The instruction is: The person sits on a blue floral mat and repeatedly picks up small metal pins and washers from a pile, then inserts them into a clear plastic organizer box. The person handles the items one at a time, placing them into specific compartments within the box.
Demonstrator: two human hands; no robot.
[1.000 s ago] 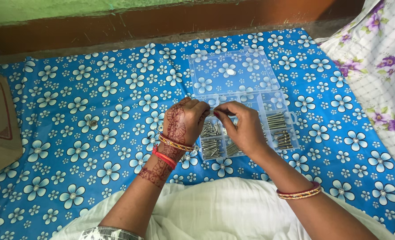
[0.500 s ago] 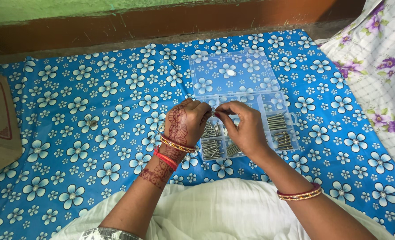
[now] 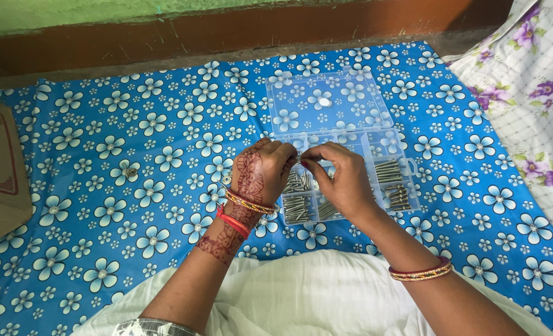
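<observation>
head view: clear plastic box [image 3: 407,163] on blue flowered cloth [image 3: 133,155], lid [image 3: 326,102] laid open behind. compartments hold metal screws [image 3: 391,180]. left hand [image 3: 261,171] & right hand [image 3: 345,180] meet above box, fingertips pinched narrow on a small screw [image 3: 300,159], barely visible.

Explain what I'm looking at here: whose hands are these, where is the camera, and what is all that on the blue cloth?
The camera sits on a person's head and looks down, so both hands are their own. The left hand and right hand meet over a clear plastic organiser box, its lid open, lying on a blue flowered cloth. The compartments hold metal screws. The fingertips pinch something small and metallic between them; it is too small to tell exactly what. A small metal piece lies loose on the cloth to the left.
</observation>
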